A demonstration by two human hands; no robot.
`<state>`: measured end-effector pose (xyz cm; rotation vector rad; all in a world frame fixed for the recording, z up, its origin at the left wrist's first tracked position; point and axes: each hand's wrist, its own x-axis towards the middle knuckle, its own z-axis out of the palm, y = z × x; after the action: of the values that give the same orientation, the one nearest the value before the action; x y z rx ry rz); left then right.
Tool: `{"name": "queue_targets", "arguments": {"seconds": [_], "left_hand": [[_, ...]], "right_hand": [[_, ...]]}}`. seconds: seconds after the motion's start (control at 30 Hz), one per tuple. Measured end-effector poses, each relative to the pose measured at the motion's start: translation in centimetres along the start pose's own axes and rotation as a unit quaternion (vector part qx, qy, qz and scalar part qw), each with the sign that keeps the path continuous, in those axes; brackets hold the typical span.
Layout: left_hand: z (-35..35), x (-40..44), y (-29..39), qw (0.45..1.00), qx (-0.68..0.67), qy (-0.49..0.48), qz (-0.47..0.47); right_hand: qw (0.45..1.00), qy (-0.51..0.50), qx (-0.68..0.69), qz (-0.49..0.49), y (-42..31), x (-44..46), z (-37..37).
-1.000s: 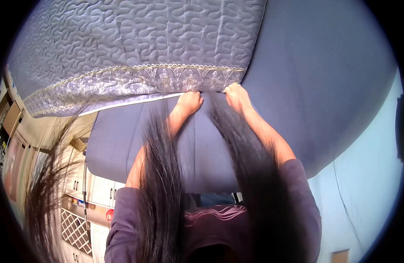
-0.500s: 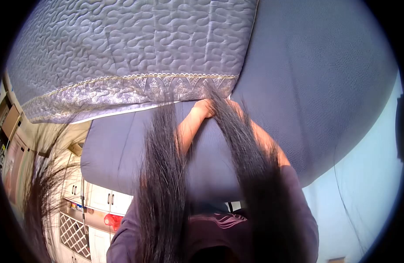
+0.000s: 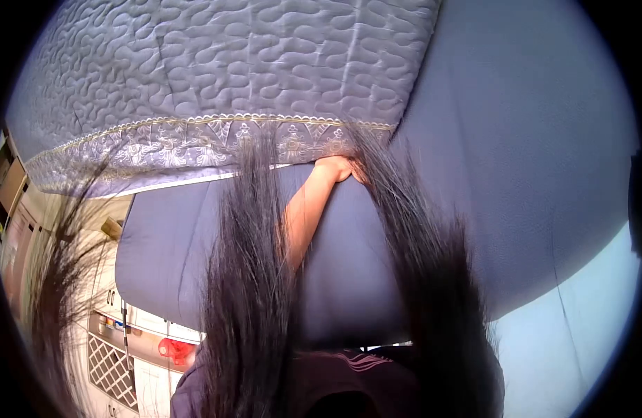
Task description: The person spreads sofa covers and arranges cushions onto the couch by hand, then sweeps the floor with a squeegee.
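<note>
A grey quilted sofa cover (image 3: pixel 251 63) with a lace-patterned border (image 3: pixel 171 146) lies over a blue-grey sofa (image 3: pixel 530 139). My left hand (image 3: pixel 333 167) is closed at the border's lower edge, near the cover's right corner. Its fingers are partly turned from view, but they appear to grip the edge. Just beside it, a small patch of my right hand (image 3: pixel 360 173) shows; a hanging lock of dark hair (image 3: pixel 411 216) hides its fingers and most of the right arm.
Another lock of hair (image 3: pixel 248 279) hangs across the left arm. At lower left are white cabinets (image 3: pixel 153 390) with a lattice rack (image 3: pixel 112 369) and a red bag (image 3: pixel 174 350). Pale blue floor (image 3: pixel 565 348) lies at right.
The view has shifted slightly, and the cover's right edge sits farther right in it. My left hand stays at the border. The right forearm, visible before, is now behind hair.
</note>
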<state>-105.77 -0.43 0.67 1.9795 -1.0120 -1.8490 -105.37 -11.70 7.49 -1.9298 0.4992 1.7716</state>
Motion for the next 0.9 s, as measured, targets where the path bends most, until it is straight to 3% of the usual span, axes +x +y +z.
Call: {"name": "queue_targets", "arguments": {"seconds": [0.2, 0.33, 0.37, 0.4, 0.47, 0.57, 0.63, 0.67, 0.73, 0.77, 0.9], "left_hand": [[0.3, -1.1, -0.9, 0.997, 0.055, 0.005, 0.055], [-0.9, -6.1, -3.6, 0.98, -0.193, 0.003, 0.036], [-7.2, -10.6, -1.5, 0.996, -0.07, -0.05, 0.011], [-12.3, -14.4, -0.2, 0.993, 0.056, -0.108, 0.001], [-14.7, -18.7, -4.2, 0.996, 0.002, -0.092, -0.022], [-15.2, -22.7, -11.0, 0.998, -0.011, -0.049, -0.03], [-16.2, -25.6, -12.8, 0.999, 0.008, -0.016, -0.033], [-16.9, -26.6, -13.5, 0.999, 0.022, -0.002, -0.04], [-18.6, -28.6, -14.3, 0.993, 0.087, -0.015, -0.076], [-17.7, -29.1, -16.6, 0.995, 0.065, 0.025, -0.075], [-17.6, -28.6, -18.6, 0.998, 0.063, 0.0, -0.024]], "right_hand": [[0.999, 0.005, -0.008, 0.042, -0.4, 0.5, 1.2], [0.999, 0.026, -0.019, 0.03, -0.8, 0.8, 2.5], [0.993, 0.109, 0.005, 0.04, -0.4, 1.8, 3.9], [0.993, 0.113, 0.009, 0.033, -1.7, 1.1, 3.5], [0.995, -0.003, -0.088, 0.041, -4.1, -2.2, 0.6], [0.992, -0.004, -0.076, -0.099, -10.0, -5.9, -1.4], [0.923, 0.087, 0.167, -0.336, -14.0, -6.1, 0.8], [0.889, 0.074, 0.211, -0.4, -16.1, -5.3, 2.1], [0.888, 0.116, 0.177, -0.407, -19.0, -4.2, 3.4], [0.888, 0.117, 0.175, -0.409, -19.9, -3.3, 3.3], [0.902, 0.087, 0.157, -0.393, -22.2, -2.8, 2.5]]}}
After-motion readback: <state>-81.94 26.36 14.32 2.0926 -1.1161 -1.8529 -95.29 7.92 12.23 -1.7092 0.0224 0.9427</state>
